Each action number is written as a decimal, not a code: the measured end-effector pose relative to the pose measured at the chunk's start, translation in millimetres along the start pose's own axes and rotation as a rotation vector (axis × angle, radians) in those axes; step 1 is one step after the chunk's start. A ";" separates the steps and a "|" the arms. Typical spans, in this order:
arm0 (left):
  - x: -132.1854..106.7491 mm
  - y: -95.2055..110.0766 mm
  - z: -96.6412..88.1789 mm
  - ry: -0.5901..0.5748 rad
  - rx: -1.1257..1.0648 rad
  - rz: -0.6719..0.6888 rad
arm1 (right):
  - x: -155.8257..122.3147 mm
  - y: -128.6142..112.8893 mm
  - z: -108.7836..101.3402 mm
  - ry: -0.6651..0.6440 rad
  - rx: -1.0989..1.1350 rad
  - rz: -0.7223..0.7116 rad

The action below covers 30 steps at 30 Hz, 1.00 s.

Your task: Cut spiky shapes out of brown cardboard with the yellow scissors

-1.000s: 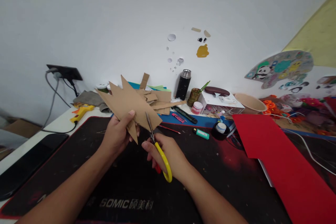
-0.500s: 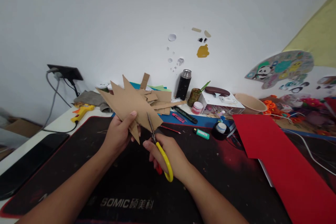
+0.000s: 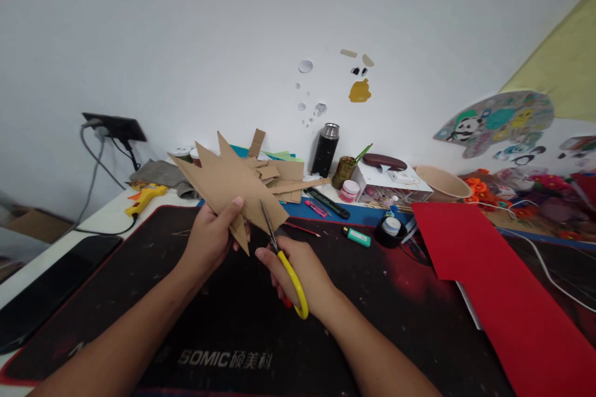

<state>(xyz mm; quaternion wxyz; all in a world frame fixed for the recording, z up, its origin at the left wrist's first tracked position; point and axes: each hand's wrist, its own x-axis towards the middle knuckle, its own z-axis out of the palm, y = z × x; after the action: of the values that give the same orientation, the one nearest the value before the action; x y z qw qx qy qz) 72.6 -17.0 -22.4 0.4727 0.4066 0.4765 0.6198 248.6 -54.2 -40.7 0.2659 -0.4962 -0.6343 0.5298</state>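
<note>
My left hand (image 3: 216,228) pinches a piece of brown cardboard (image 3: 228,180) near its lower edge, thumb on top and fingers underneath. Several pointed spikes run along the cardboard's far left side, and another points down beside my thumb. Closed round the handles of a pair of scissors (image 3: 292,279) is my right hand (image 3: 298,270); one handle shows yellow, the other red. The upper blade lies across the cardboard's face near its right end, while the lower blade is hidden beneath. Both hands are held above the dark desk mat (image 3: 223,322).
Cardboard scraps (image 3: 284,177) are piled behind my hands, near a black thermos (image 3: 326,150). Red card (image 3: 503,285) lies at the right. A yellow glue gun (image 3: 146,198) and a black phone (image 3: 56,291) are at the left. A green-and-black lighter-like item (image 3: 357,236) rests on the mat.
The scissors' handles and my right hand have shifted very slightly. The cardboard and my left hand stay almost where they were.
</note>
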 end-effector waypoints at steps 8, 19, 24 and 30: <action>1.5 -2.3 1.3 0.008 -0.015 -0.006 | 1.0 -2.4 0.0 0.027 -0.039 0.000; 2.9 -5.2 1.1 0.001 -0.027 -0.013 | 2.5 6.1 4.9 0.065 -0.117 -0.022; 3.6 -4.2 2.1 0.020 -0.054 -0.015 | 3.0 8.1 8.6 0.078 -0.143 -0.056; 2.9 -4.2 1.1 0.011 -0.062 -0.020 | 1.3 9.1 14.9 0.135 -0.206 -0.070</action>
<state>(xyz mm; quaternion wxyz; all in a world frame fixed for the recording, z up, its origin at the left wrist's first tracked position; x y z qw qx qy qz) 73.9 -13.5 -26.1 0.4887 0.3838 0.4638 0.6315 238.4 -59.6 -53.9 0.2739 -0.5332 -0.6828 0.4176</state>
